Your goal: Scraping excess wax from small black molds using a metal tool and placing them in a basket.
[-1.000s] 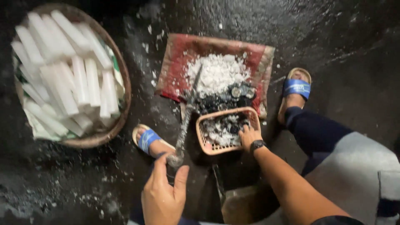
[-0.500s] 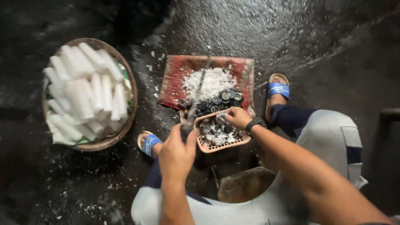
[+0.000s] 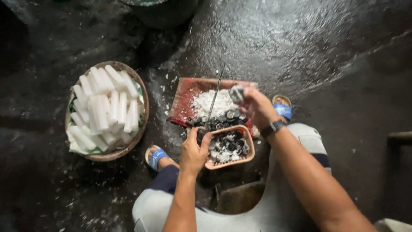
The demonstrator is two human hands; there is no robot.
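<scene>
Wet dark floor [image 3: 326, 51] fills the view, shiny, with white flecks scattered near the middle. Person seated low, grey shorts, knees apart, blue sandals on both feet; left sandal [image 3: 155, 157] near the lower centre, right sandal [image 3: 282, 109] beside the mat's right edge.

Big round woven basket [image 3: 143, 101] on the left part of the floor, piled with long white peeled sticks [image 3: 103, 109], stacked mostly upright and leaning. Well apart from the hands.

Red mat [image 3: 182, 101] at the floor's centre, worn, carrying a heap of white shavings [image 3: 206, 103] with dark scraps along its near edge. Small orange plastic basket [image 3: 249, 148] touching the mat's near edge, between the person's feet, holding a mix of dark and white pieces.

Left hand [image 3: 194, 151] closed round the handle of a long thin knife [image 3: 213, 101], just beside the orange basket's left rim. Blade points away from the person, angled up over the shavings heap, tip past the mat's far edge.

Right hand [image 3: 253, 105] raised over the mat's right side, fingers clamped on a small pale chunk [image 3: 236, 93], greyish and blurred, cannot tell what it is. Black wristwatch [image 3: 272, 128] on that wrist. Chunk sits just right of the blade, not touching it as far as visible.
</scene>
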